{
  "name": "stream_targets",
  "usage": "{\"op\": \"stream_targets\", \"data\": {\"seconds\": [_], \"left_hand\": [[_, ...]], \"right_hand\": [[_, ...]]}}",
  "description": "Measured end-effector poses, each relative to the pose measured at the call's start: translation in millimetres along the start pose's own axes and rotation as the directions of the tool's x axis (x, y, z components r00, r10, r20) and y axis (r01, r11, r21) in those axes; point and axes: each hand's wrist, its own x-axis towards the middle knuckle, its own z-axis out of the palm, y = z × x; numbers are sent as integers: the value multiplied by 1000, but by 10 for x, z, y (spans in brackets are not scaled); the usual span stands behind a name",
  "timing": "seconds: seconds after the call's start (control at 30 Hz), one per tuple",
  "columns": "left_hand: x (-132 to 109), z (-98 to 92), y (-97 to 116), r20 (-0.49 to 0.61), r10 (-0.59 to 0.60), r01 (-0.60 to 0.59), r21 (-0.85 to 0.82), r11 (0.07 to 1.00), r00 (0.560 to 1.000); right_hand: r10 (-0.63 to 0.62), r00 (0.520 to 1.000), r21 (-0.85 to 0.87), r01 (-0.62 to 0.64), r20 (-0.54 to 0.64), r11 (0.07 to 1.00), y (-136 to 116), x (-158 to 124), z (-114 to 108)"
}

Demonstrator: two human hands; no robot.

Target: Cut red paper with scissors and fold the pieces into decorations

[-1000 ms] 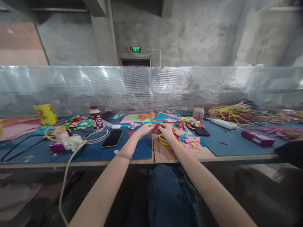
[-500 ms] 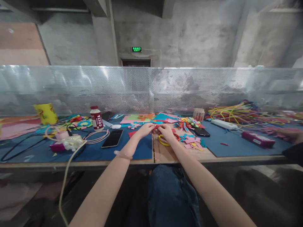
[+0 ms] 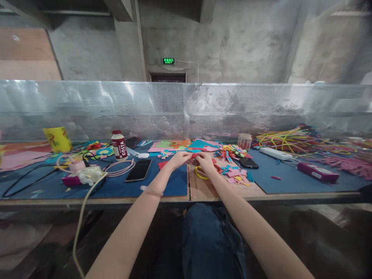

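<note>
My left hand [image 3: 179,159] and my right hand [image 3: 205,161] meet over the middle of the table, fingers pinched on a small red paper piece [image 3: 194,155] held between them. Just under my right hand lies a pair of scissors with yellow and red handles [image 3: 200,173]. Pink, blue and yellow paper scraps [image 3: 236,174] lie to the right of my right hand. A red paper scrap [image 3: 162,164] sits on the blue mat [image 3: 116,186] beside my left hand.
A black phone [image 3: 138,170], a Costa bottle [image 3: 119,145], cables and a yellow cup [image 3: 57,139] stand left. Another phone [image 3: 247,163], a white power strip [image 3: 275,154], coloured pipe cleaners [image 3: 293,137] and a magenta box [image 3: 317,172] lie right. A perforated metal screen [image 3: 186,108] runs behind.
My hands stay together on the red paper with only small finger movements. Another person's hand and dark sleeve at the far right have withdrawn from the table.
</note>
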Motion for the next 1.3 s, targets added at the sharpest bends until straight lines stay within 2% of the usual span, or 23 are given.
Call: {"op": "stream_targets", "data": {"seconds": [0.23, 0.47, 0.7, 0.87, 0.93, 1.0, 1.1, 1.2, 1.3], "left_hand": [[-6, -4, -21, 30, -18, 21, -102, 995, 999], [10, -5, -40, 18, -28, 30, -142, 989, 999], [14, 1, -50, 23, -87, 90, -187, 978, 996], [13, 7, -58, 23, -77, 80, -191, 978, 997], [16, 4, -65, 18, -74, 76, -191, 979, 997], [22, -3, -70, 10, -78, 78, -187, 979, 997], [29, -11, -64, -6, -90, 87, -206, 975, 996], [28, -6, -40, -25, -106, 98, -226, 969, 994], [22, 8, -12, -36, -115, 104, -223, 969, 993]], "right_hand": [[21, 998, 89, -26, 52, 996, 60, 29, -7], [11, 997, 96, -19, 78, 995, 51, 22, 3], [-14, 1000, 15, 14, 13, 1000, 55, 16, -20], [-29, 1000, -22, 29, 13, 999, 96, 37, -25], [-38, 999, -53, 36, -39, 998, 128, 59, -23], [-81, 986, -95, 68, -144, 993, 155, 76, -26], [-219, 939, -194, 170, -267, 966, 148, 68, -37], [-324, 921, -298, 253, -218, 920, 79, 20, -37], [-337, 925, -345, 262, -178, 901, 5, -20, -21]]}}
